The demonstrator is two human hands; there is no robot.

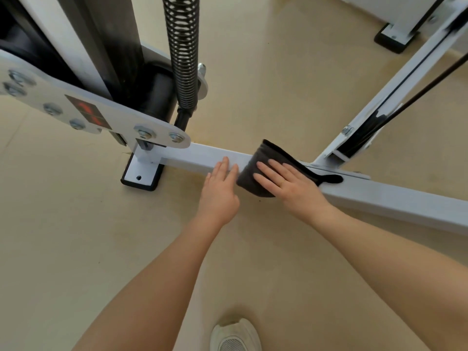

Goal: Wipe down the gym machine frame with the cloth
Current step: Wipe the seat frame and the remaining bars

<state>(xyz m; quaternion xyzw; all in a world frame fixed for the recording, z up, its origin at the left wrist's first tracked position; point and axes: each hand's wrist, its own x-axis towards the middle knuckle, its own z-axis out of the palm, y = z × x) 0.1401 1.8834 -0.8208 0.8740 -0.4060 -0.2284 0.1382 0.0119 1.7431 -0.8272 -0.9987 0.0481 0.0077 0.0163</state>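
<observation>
A white square floor bar of the gym machine frame (197,155) runs from centre left to the right edge, low over the floor. A dark grey cloth (258,160) is draped over the bar near its middle. My right hand (288,183) lies flat on the cloth with straight fingers, pressing it onto the bar. My left hand (220,191) rests with straight fingers on the bare bar just left of the cloth.
A white bolted bracket plate (83,110), black upright post and coiled spring (182,51) stand at the bar's left end. A white diagonal strut with black cable (395,97) rises at right. A black-and-white foot plate (141,176) sits on the beige floor. My white shoe (235,335) is below.
</observation>
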